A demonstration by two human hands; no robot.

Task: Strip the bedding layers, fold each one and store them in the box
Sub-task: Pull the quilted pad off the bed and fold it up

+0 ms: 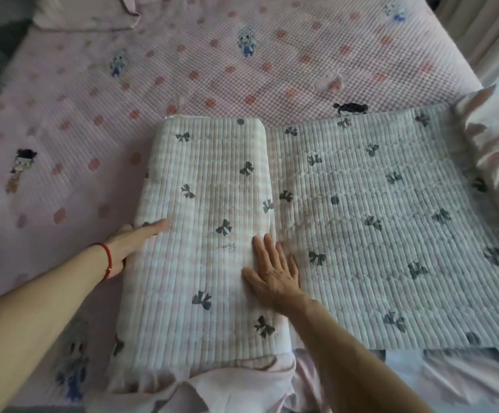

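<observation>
Quilted pad (pixel 212 234), small unreadable script on top, lies half-folded under both flat, open-fingered hands.

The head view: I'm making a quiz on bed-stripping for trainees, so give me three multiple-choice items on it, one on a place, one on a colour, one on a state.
1. Where does the folded-over thick part of the white quilted pad with dark bow prints lie?
A. on its left half
B. on its right half
C. in a box

2. What colour is the cord bracelet on the left wrist?
A. blue
B. red
C. green

3. How does the right hand lie?
A. clenched in a fist
B. pinching a corner
C. flat, fingers straight, on the pad

Answers: 1 A, the stacked layers sit left of the single layer. 2 B, a red band shows. 3 C, the palm presses beside the fold.
</observation>
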